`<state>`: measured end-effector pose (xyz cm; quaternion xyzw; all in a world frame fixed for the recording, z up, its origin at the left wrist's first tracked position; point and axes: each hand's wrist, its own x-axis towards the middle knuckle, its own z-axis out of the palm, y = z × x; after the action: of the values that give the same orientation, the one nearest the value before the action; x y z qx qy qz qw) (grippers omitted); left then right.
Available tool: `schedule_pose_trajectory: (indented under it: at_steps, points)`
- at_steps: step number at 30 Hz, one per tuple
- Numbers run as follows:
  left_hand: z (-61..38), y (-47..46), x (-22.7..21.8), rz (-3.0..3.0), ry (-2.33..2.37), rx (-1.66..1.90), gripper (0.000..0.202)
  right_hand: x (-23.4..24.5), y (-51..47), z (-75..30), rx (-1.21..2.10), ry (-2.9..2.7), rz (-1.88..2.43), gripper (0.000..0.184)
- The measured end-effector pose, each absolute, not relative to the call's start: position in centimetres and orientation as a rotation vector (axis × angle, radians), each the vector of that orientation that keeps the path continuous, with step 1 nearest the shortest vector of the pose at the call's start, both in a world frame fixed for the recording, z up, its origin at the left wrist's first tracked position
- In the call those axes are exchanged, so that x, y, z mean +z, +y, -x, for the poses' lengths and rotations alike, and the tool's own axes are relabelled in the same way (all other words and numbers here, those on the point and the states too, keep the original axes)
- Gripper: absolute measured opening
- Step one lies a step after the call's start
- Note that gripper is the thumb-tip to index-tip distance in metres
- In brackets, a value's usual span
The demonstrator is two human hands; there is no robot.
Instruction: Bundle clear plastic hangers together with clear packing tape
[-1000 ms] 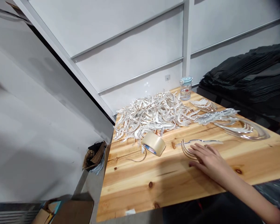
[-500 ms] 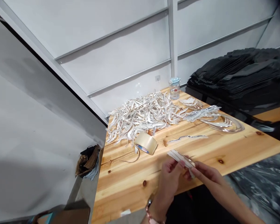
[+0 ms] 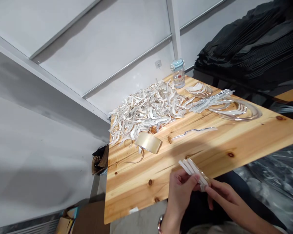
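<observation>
Both my hands hold a small bundle of white curved strips [image 3: 193, 169] just off the near edge of the wooden table [image 3: 246, 139]. My left hand [image 3: 182, 191] pinches the bundle from below, fingers closed. My right hand [image 3: 222, 195] grips its near end with closed fingers. A big heap of similar white strips [image 3: 146, 112] lies at the back of the table. A roll of clear tape [image 3: 148, 142] lies in front of the heap. One loose long strip [image 3: 194, 131] lies on the wood beyond my hands.
A clear bottle with a blue lid [image 3: 178, 73] stands at the far table corner. Curved clear strips [image 3: 236, 109] lie at the right. Stacked black sheets [image 3: 254, 42] rise behind them. A cardboard box [image 3: 83, 217] and a bag [image 3: 100, 159] sit on the floor at the left.
My right hand lifted strips off the table and my left hand joined it. Now both hold the bundle closer to me, past the table edge. The view tilted and shifted.
</observation>
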<state>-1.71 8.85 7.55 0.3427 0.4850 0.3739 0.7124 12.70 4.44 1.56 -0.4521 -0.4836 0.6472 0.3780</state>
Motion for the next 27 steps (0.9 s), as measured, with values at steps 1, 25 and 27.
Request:
schedule_pose_trajectory:
  at_steps: [1,25,27]
  points:
    - [1.7,8.8,7.3,-0.764,1.095,0.823,0.033,1.3,4.2,-12.5,1.661,-1.234,1.135,0.038]
    - [2.2,5.9,6.0,-1.023,1.309,0.607,0.031,-0.7,2.4,-10.5,1.945,-0.656,1.026,0.049]
    - [4.0,6.8,7.1,-1.164,1.437,0.592,0.032,-1.2,2.1,-10.7,1.941,-0.616,1.068,0.049]
